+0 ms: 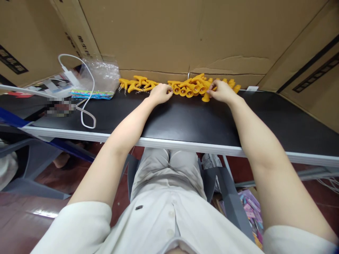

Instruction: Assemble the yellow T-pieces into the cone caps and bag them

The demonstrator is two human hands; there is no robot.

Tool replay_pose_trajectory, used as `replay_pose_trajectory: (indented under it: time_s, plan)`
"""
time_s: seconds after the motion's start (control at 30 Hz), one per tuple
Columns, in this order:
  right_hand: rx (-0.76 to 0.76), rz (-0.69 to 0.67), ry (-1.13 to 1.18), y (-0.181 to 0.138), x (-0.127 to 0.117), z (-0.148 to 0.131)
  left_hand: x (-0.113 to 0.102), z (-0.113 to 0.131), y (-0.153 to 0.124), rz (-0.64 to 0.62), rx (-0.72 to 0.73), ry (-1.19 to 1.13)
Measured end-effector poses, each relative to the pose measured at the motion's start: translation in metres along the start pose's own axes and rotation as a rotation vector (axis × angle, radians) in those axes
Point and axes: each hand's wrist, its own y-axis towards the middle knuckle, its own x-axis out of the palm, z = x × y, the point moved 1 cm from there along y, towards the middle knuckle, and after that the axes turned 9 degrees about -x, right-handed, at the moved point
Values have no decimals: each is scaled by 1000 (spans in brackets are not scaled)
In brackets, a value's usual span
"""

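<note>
Several small orange plastic parts (189,88) lie in a row along the far edge of a black table (185,120), against a cardboard wall. My left hand (160,94) rests at the left end of the middle cluster, fingers curled and pinching at one orange part. My right hand (221,91) sits at the right end of the cluster, fingers bent onto an orange part (206,97) standing on the table. A second group of orange parts (136,84) lies further left, apart from both hands.
A clear plastic bag (102,76) on a colourful pack (91,94) sits at the back left, with a white charger and cable (84,106) looping over the table. Cardboard panels (164,35) wall the back and sides. Grey chairs and colourful packs lie below the table.
</note>
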Motion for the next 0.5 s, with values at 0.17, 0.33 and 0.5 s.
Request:
replay_pose_trajectory:
  time_s: [0.17, 0.33, 0.5]
  plan:
    - [-123, 51, 10, 4, 15, 18, -5, -29, 12, 139, -190, -3]
    - [-145, 50, 5, 5, 18, 22, -7, -53, 14, 111, -313, 77]
    - [-161, 39, 7, 3, 23, 19, -5, -58, 9, -73, -392, 214]
